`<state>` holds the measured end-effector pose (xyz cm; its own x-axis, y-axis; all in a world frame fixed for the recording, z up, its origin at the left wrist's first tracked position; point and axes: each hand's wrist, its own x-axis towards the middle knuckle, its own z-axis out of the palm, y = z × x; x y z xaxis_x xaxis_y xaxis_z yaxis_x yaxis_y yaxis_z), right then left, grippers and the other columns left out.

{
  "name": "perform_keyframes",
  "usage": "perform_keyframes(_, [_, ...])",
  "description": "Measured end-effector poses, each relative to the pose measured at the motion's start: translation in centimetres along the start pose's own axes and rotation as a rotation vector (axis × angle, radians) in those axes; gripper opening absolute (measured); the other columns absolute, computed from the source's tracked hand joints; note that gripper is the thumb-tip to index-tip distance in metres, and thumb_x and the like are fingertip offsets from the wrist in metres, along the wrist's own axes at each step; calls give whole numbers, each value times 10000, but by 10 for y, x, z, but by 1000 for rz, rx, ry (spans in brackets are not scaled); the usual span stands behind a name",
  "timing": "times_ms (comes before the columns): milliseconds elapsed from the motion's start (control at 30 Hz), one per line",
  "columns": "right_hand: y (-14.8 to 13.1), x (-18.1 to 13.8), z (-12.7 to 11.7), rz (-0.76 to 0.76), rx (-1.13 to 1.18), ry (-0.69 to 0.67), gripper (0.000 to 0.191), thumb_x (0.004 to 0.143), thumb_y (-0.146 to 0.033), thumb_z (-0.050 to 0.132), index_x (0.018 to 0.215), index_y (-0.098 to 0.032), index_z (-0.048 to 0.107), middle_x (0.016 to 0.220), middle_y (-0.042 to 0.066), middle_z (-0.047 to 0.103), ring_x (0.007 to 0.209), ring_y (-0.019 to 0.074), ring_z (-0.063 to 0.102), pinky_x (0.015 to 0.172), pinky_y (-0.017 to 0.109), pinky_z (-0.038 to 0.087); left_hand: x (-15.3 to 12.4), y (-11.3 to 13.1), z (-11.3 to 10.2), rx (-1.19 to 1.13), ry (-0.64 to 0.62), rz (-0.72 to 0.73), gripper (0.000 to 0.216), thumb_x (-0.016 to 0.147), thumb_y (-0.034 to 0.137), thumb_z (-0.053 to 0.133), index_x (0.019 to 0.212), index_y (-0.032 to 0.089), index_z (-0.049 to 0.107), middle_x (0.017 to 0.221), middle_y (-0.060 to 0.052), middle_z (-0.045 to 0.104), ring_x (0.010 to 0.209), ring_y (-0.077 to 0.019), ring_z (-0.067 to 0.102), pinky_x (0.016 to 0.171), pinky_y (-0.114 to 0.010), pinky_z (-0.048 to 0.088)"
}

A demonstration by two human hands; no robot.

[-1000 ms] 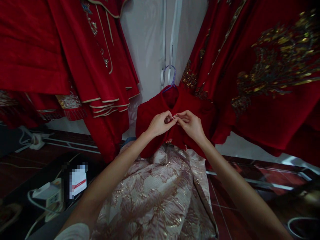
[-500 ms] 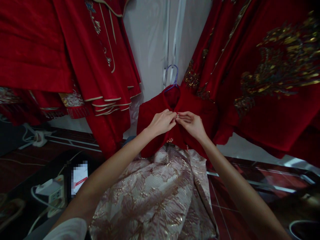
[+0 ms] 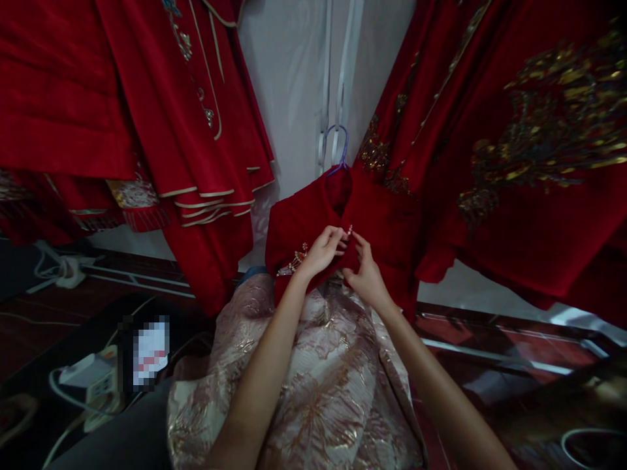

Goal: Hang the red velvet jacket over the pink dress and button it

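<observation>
A short red jacket (image 3: 386, 228) hangs on a purple hanger (image 3: 345, 147) in the middle of the head view. At its front opening sits a small sparkling button (image 3: 349, 230). My left hand (image 3: 324, 250) has its fingers curled and pinches the jacket's front edge just beside that button. To the right, my right hand (image 3: 367, 273) lies near the cloth with thumb and forefinger apart; its forefinger points up close to the button. A jewelled ornament (image 3: 294, 262) shows on the jacket left of my left wrist. Below spreads a shiny pink-gold patterned fabric (image 3: 313, 391).
Red embroidered garments (image 3: 186, 130) hang on the left, and a red garment with gold sequins (image 3: 543, 137) hangs on the right. A white cabinet (image 3: 289, 78) stands behind. At lower left are a power strip (image 3: 105, 388) with cables and a blurred-out bright screen (image 3: 151, 352).
My right hand has opened its pinch at the button and dropped slightly. My left hand has shifted a little down and left, and my left forearm has swung toward the middle, uncovering the jewelled ornament.
</observation>
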<state>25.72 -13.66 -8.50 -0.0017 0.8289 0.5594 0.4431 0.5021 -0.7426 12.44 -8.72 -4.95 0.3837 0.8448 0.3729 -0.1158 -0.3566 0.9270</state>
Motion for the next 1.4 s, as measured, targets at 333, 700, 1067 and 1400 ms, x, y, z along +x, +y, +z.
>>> perform_keyframes(333, [-59, 12, -67, 310, 447, -123, 234, 733, -270, 595, 937, -214, 493, 677, -52, 541, 550, 67, 531, 509, 169, 455, -1, -51, 10, -24, 26, -100, 344, 865, 384, 471, 1125, 171, 544, 1230, -88, 557, 1131, -186, 510, 1015, -337, 360])
perform_keyframes(700, [-55, 32, -3, 103, 552, -133, 335, 740, -287, 639, 1015, -226, 458, 962, 17, 557, 877, 124, 585, 810, 318, 542, -23, -35, -23, -272, -8, -237, 471, 848, 514, 435, 1055, 127, 606, 931, -94, 685, 861, -184, 635, 761, -318, 521])
perform_keyframes(1067, [-11, 18, 26, 44, 261, -276, 557, 707, -133, 591, 1230, -225, 423, 1027, 54, 526, 928, 136, 579, 791, 290, 522, -29, -56, -98, 86, 397, -42, 180, 634, 157, 646, 806, 129, 604, 756, -39, 650, 698, -115, 608, 671, -252, 512])
perform_keyframes(1400, [4, 45, 66, -17, -32, -97, 262, 784, -221, 547, 1043, -186, 569, 779, 11, 601, 667, 106, 589, 631, 227, 496, -30, -53, -84, -167, 343, -70, 277, 606, 247, 700, 846, 111, 677, 865, -90, 698, 766, -154, 651, 817, -344, 508])
